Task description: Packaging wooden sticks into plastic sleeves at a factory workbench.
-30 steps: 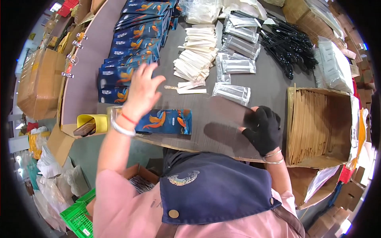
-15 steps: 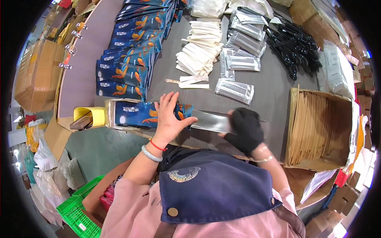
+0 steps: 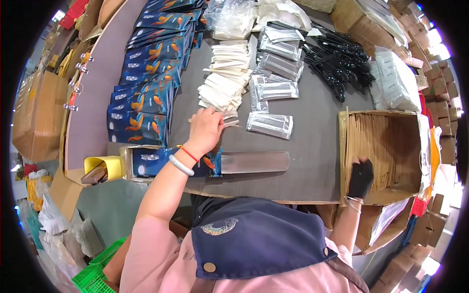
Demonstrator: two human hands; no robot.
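My left hand point(image 3: 205, 131) reaches across the grey table point(image 3: 312, 146) to the near end of a pile of white paper packets point(image 3: 224, 83). Its fingers curl over one narrow white packet point(image 3: 230, 123). My forearm crosses a blue pouch with orange fish point(image 3: 151, 163) lying at the table's near edge. A flat silvery sheet point(image 3: 256, 162) sticks out of that pouch to the right. My right hand point(image 3: 361, 177), in a black glove, is inside an open cardboard box point(image 3: 378, 113) at the right. Its fingers are down among the thin brown sleeves point(image 3: 376, 146) packed there, so the grip is hidden.
Rows of blue fish pouches point(image 3: 146, 93) cover the table's left side. Clear packets point(image 3: 269, 124) and black plastic cutlery point(image 3: 337, 61) lie farther back. A yellow holder point(image 3: 100, 166) sits at the left corner. A green crate point(image 3: 93, 278) and cardboard boxes point(image 3: 39, 117) stand on the floor.
My left hand left the blue pouch and moved forward to the white packets. My right hand let go of the silvery sheet and swung right into the cardboard box.
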